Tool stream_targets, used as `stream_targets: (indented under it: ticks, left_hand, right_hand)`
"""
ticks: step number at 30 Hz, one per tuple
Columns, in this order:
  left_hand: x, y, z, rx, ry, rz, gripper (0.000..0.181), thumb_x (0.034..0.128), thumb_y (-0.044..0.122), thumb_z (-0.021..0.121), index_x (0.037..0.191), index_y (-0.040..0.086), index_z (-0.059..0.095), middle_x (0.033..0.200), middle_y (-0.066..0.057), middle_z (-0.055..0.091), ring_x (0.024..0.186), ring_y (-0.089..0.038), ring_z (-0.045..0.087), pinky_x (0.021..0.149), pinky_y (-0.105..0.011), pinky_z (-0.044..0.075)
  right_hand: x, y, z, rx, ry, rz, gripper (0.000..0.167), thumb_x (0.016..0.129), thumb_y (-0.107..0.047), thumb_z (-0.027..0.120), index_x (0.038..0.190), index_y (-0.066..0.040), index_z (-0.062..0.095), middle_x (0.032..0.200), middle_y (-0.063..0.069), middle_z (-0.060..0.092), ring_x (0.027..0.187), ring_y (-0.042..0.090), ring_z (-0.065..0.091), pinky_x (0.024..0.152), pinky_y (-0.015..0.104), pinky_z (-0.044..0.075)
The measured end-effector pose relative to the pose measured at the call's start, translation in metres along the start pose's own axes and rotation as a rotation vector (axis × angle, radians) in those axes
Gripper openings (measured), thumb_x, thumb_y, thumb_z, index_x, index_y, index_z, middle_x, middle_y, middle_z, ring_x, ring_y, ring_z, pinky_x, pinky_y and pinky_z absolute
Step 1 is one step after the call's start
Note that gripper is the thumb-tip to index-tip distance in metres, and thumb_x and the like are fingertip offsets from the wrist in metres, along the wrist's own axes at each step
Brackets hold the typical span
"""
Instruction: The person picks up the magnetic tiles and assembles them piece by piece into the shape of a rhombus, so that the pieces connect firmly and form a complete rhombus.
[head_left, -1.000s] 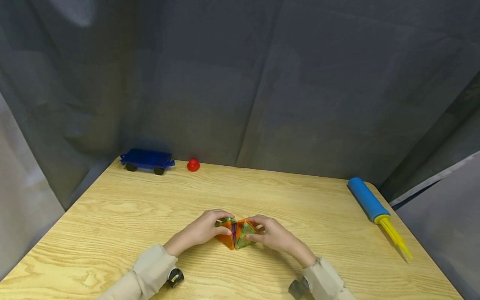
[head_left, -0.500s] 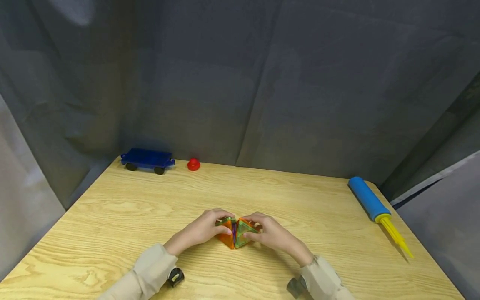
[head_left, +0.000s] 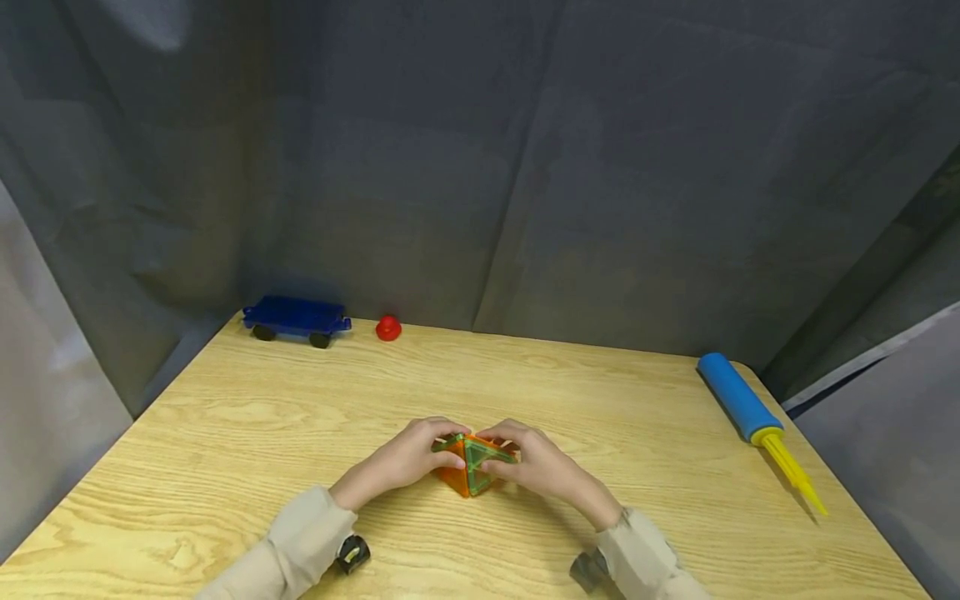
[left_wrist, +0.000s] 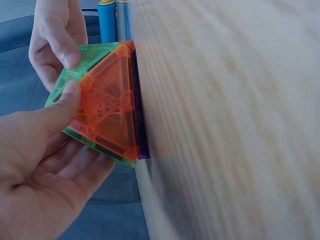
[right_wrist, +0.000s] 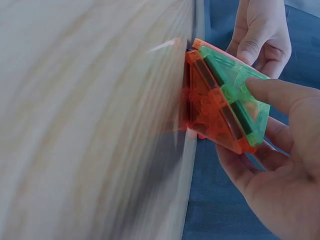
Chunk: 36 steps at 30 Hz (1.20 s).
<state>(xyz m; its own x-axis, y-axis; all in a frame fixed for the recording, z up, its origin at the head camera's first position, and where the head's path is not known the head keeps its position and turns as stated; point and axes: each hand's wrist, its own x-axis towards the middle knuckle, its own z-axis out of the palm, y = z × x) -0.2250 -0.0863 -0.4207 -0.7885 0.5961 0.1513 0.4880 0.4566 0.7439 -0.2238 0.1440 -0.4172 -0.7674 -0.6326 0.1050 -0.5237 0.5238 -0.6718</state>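
Translucent triangular magnetic tiles stand together near the table's front middle, between both hands. My left hand (head_left: 408, 456) grips the left part, its thumb on an orange tile (left_wrist: 107, 100) and its other fingers behind. A dark purple edge (left_wrist: 141, 120) shows along the underside in the left wrist view. My right hand (head_left: 543, 467) grips the right part, its thumb pressing a green tile (right_wrist: 235, 77); another orange tile (right_wrist: 215, 112) lies beside that one. In the head view the two parts meet at an upright edge, and the fingers hide their backs.
A wooden table (head_left: 262, 467) carries a blue toy wagon (head_left: 295, 318) and a small red dome-shaped piece (head_left: 388, 327) at the back left. At the right lies a blue hand pump (head_left: 738, 396) with a yellow nozzle. Dark cloth (head_left: 420, 183) hangs behind.
My right hand has turned its part and moved it slightly left against the left part. The gap where purple showed has closed. The left hand has hardly moved.
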Motion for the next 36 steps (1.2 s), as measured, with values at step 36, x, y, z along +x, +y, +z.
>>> stream_targets:
  ticks: [36]
  left_hand:
    - [0.007, 0.0, 0.001, 0.041, -0.046, -0.059, 0.043, 0.0886, 0.002, 0.064, 0.13, -0.003, 0.054, 0.127, -0.019, 0.058, 0.113, -0.032, 0.057, 0.096, -0.045, 0.045]
  right_hand:
    - [-0.013, 0.014, -0.011, -0.015, 0.037, 0.033, 0.04, 0.087, -0.012, 0.069, 0.124, -0.001, 0.058, 0.119, 0.011, 0.061, 0.106, 0.028, 0.057, 0.088, 0.038, 0.051]
